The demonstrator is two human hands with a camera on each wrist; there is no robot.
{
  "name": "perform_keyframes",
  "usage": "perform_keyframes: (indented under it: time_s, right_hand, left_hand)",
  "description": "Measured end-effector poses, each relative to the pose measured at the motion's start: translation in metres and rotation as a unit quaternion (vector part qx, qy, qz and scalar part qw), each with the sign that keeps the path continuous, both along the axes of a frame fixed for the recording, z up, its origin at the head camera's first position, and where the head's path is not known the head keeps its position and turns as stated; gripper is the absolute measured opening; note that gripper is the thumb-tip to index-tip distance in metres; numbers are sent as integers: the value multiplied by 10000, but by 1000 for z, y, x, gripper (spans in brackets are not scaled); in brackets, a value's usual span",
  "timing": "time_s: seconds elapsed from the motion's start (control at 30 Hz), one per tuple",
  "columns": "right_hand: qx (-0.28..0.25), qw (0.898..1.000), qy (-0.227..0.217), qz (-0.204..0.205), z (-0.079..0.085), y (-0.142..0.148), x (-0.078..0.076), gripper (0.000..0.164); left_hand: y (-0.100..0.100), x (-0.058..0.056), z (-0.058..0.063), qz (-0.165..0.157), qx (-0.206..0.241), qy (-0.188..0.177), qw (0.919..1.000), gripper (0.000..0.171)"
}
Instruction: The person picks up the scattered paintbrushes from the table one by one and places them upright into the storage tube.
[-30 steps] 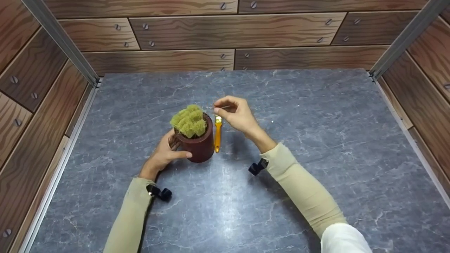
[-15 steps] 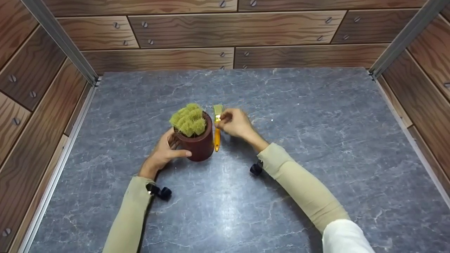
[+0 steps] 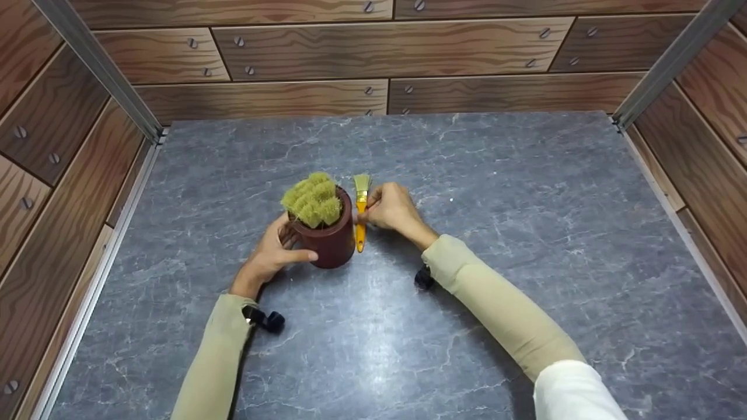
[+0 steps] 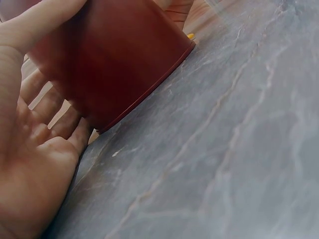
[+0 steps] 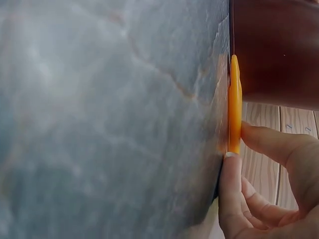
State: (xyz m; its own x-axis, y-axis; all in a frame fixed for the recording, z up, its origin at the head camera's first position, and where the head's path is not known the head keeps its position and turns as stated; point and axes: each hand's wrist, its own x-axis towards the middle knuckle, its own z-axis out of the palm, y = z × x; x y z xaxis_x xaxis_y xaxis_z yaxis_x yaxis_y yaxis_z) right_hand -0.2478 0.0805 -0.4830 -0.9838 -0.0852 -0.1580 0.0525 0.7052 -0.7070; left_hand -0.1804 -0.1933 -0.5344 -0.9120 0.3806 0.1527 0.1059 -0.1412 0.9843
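Note:
A dark red pot (image 3: pixel 332 248) stands on the table, holding a fuzzy yellow-green cactus-like plant (image 3: pixel 313 201). My left hand (image 3: pixel 268 254) grips the pot from its left side, thumb on the near wall and fingers behind; the left wrist view shows the pot's wall (image 4: pixel 124 55) between them. Along the pot's right side lies a paintbrush (image 3: pixel 361 233) with an orange handle and pale bristles pointing away from me. My right hand (image 3: pixel 395 207) pinches its handle. In the right wrist view, thumb and fingertip meet the orange handle (image 5: pixel 235 109) low against the table.
The grey marbled tabletop (image 3: pixel 496 175) extends around the pot. Wood-patterned walls (image 3: pixel 303 52) with metal corner posts (image 3: pixel 105 64) enclose the back and sides. A small black wrist camera (image 3: pixel 268 321) sits on the left cuff.
My right hand has come down from the bristle end, toward me along the brush, to its handle, uncovering the bristles. The left hand and pot have stayed in place.

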Motion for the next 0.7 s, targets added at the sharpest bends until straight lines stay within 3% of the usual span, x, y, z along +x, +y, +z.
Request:
perform_keyframes:
  time_s: [0.43, 0.7]
  right_hand:
    - [-89, 9996, -166, -216, -1, 1, -2, 30]
    - [-657, 9966, -478, -93, -3, 9, -4, 29]
  left_hand:
    - [1, 0, 1, -7, 55, -25, 10000, 94]
    - [0, 1, 0, 32, 24, -128, 9999, 96]
